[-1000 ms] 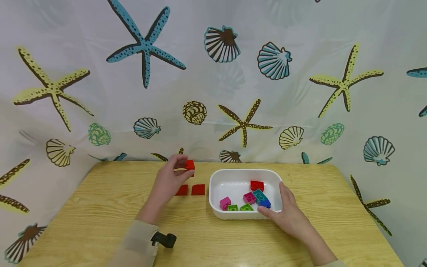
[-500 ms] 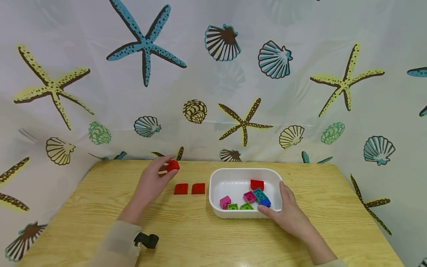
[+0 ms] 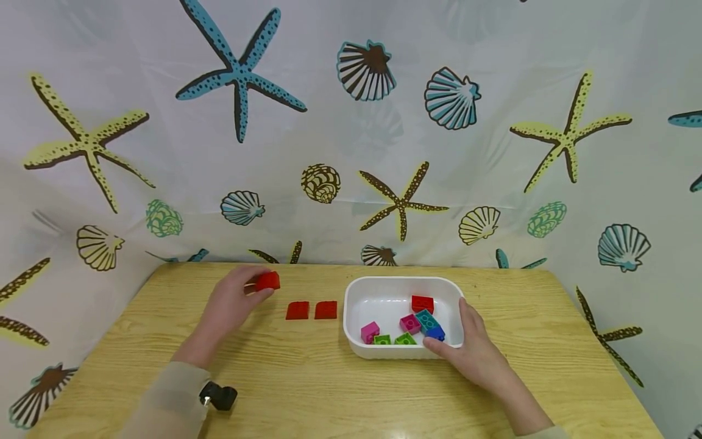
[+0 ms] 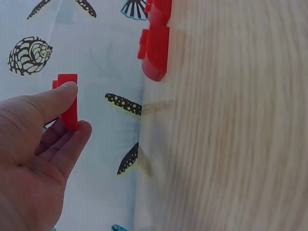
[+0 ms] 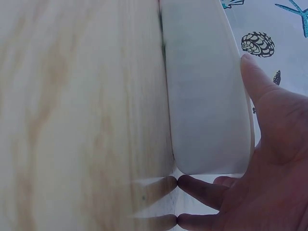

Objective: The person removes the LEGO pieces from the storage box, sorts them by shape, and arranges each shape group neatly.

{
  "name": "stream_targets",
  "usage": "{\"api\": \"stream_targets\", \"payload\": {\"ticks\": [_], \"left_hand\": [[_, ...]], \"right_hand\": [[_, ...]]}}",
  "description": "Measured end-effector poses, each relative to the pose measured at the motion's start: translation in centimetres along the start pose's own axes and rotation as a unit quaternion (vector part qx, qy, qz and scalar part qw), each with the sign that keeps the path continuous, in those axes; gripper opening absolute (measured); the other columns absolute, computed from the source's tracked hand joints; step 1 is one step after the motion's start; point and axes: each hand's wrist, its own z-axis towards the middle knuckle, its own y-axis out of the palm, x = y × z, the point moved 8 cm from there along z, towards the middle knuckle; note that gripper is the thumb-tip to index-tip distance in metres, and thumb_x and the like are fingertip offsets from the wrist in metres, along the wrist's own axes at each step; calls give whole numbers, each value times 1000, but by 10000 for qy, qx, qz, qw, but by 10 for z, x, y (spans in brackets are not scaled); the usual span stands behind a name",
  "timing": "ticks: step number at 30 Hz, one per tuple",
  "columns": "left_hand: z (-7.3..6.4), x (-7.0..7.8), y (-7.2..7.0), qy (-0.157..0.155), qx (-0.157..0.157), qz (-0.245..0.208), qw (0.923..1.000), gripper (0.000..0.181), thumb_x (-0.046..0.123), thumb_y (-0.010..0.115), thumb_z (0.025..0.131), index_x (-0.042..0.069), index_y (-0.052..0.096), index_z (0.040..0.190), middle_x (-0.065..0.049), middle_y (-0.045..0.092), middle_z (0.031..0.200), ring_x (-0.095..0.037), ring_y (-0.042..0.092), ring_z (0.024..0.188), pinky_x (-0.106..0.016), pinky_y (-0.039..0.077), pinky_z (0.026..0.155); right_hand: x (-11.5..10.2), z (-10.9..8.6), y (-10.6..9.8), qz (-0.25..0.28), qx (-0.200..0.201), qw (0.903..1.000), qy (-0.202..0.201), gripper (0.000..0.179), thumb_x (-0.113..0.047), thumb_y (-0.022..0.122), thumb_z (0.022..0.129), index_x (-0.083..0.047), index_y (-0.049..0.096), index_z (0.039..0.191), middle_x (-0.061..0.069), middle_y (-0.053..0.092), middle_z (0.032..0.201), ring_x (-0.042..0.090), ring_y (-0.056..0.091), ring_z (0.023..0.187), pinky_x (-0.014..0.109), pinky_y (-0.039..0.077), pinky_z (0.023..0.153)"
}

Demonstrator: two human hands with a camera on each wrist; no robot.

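Note:
My left hand [image 3: 227, 302] pinches a red toy building brick [image 3: 268, 281] between thumb and fingers, raised near the table's back edge. In the left wrist view this brick [image 4: 70, 106] shows side-on, with a stud facing left. Two more red bricks, a left one [image 3: 297, 311] and a right one [image 3: 326, 310], lie side by side between that hand and a white plastic tray [image 3: 403, 352]. At the tray's front right corner my right hand [image 3: 482, 356] holds on, thumb at the front rim and fingers along the right end. Its fingertips [image 5: 185, 181] reach down to the tabletop.
Inside the tray are a red brick [image 3: 422, 303], a teal brick [image 3: 425, 319], a blue brick [image 3: 436, 333], pink bricks [image 3: 370, 332] and green bricks [image 3: 406, 339]. A cloth printed with starfish and shells [image 3: 351, 134] hangs behind the wooden table [image 3: 329, 396].
My left hand has moved left with the red brick and come slightly lower, uncovering the left brick on the table. My right hand has stayed at the tray.

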Motion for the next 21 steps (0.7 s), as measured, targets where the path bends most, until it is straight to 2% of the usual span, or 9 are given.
{"api": "stream_targets", "payload": {"ticks": [3, 8, 12, 16, 21], "left_hand": [[0, -6, -1, 5, -100, 188, 9998, 45, 6, 81, 101, -4, 66, 143, -26, 63, 139, -45, 65, 123, -59, 58, 105], [-1, -19, 1, 22, -385, 128, 9992, 41, 6, 82, 100, -3, 70, 138, -24, 64, 136, -44, 65, 122, -60, 58, 104], [-2, -32, 7, -130, -639, 130, 9978, 42, 13, 83, 101, -1, 70, 139, -24, 65, 140, -45, 63, 126, -63, 56, 106], [-5, -44, 13, -263, -796, 131, 9964, 40, 17, 84, 101, 2, 72, 137, -23, 67, 140, -44, 65, 122, -63, 56, 106], [-7, -48, 20, -289, -924, 114, 9952, 38, 16, 84, 100, 3, 73, 134, -20, 70, 135, -40, 64, 119, -62, 55, 106]], "right_hand": [[1, 0, 0, -2, -10, 10000, 33, 129, -69, 77, 94, -7, 0, 177, 28, 9, 179, 61, 40, 151, 77, 43, 111], [0, 0, 1, -21, -11, 10000, 69, 129, -70, 77, 94, -7, 0, 177, 27, 9, 179, 61, 40, 151, 77, 44, 110], [0, -1, 1, -48, 10, 10000, 61, 129, -70, 77, 94, -6, 0, 177, 28, 9, 179, 61, 40, 150, 76, 45, 110], [0, -1, 1, -49, 30, 10000, 54, 129, -70, 77, 94, -6, 0, 177, 28, 9, 179, 61, 41, 150, 76, 45, 110], [0, 0, 1, -40, 22, 10000, 62, 130, -70, 77, 94, -6, 0, 177, 28, 9, 179, 61, 39, 151, 77, 44, 110]]}}
